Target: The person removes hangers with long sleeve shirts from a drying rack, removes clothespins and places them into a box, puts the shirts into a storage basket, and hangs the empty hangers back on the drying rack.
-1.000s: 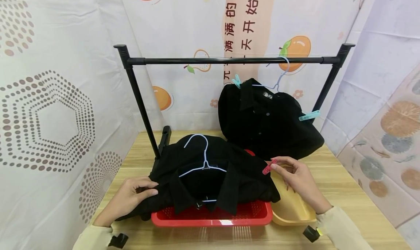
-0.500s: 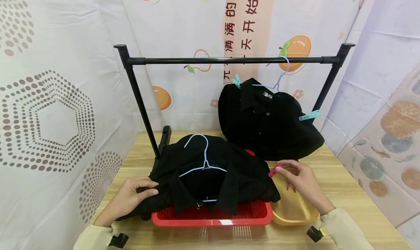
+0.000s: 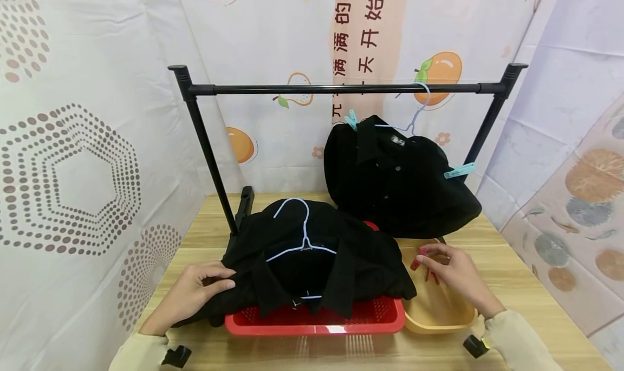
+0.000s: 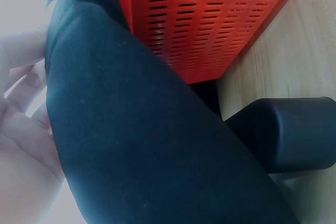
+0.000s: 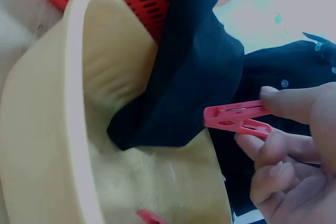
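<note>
At the far left, a white cloth printed with dotted hexagons (image 3: pixel 70 179) hung beside the wooden table (image 3: pixel 517 290). The left hand (image 3: pixel 197 290) came next, its fingertips and thumb touching the side of a black shirt (image 3: pixel 375 260); whether they pinched the fabric could not be told. That shirt lay spread over a red basket (image 3: pixel 317 330), its collar toward the person, with a pale blue hanger (image 3: pixel 305 230) in the neck, the hook lying on the fabric. Behind it stood a black rack (image 3: pixel 317 90). Toward the right of its bar, a second black shirt (image 3: pixel 400 197) hung from another hanger (image 3: pixel 420 108), with one turquoise clip (image 3: pixel 351 120) at its left shoulder as seen and another turquoise clip (image 3: pixel 459 170) at the right. Just beside the basket sat a yellow basin (image 3: pixel 439 329), the end of the spread shirt's sleeve reaching over it and red clips (image 3: pixel 431 276) inside. Above the basin, the right hand (image 3: pixel 455 271) pinched a red clothespin (image 3: pixel 418 259) between thumb and fingers, apart from both shirts.
</note>
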A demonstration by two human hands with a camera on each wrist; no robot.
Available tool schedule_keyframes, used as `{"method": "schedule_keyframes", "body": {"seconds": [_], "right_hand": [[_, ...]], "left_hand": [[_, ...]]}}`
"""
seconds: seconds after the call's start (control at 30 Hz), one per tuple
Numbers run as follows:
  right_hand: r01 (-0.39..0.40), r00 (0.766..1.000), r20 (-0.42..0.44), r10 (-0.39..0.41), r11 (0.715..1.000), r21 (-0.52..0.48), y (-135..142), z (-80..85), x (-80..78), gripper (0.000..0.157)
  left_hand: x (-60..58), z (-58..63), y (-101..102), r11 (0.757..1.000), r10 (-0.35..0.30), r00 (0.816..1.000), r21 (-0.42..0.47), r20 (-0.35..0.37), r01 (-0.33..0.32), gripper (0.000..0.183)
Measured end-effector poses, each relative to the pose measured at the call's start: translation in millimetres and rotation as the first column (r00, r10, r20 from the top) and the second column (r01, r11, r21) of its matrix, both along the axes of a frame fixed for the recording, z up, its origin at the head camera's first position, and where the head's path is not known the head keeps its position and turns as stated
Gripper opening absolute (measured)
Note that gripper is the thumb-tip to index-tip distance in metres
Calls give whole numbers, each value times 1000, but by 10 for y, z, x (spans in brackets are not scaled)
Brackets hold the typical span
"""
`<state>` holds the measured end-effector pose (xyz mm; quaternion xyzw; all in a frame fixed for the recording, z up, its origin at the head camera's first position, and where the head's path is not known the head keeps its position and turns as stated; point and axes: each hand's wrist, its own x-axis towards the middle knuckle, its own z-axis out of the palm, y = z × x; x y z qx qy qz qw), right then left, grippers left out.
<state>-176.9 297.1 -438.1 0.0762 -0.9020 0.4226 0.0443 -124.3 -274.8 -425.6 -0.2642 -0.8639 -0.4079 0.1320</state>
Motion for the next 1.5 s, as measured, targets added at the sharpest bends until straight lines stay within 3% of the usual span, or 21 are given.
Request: {"method": "schedule_keyframes", "body": {"seconds": [0.17, 0.33, 0.7, 1.1, 1.5], "right_hand": [[-30, 996, 84, 31, 999, -14, 50, -45, -12, 41], [-42, 992, 123, 38, 999, 33, 89, -102, -26, 37], [-115, 984, 146, 101, 989, 94, 141, -171, -9, 31], [-198, 971, 174, 162, 957, 212, 176, -227, 29, 23], [-205, 977, 130, 172, 929, 308, 197, -337, 28, 17]], "left_hand": [[-9, -3, -3, 1000, -4, 1000, 4, 8, 4, 20], [-9, -4, -5, 1000, -5, 1000, 7, 4, 5, 20], [0, -13, 1, 1000, 15, 1000, -5, 6, -15, 20], [1, -6, 6, 1000, 17, 1000, -4, 4, -17, 20], [2, -3, 12, 1000, 30, 999, -5, 12, -30, 19]]}}
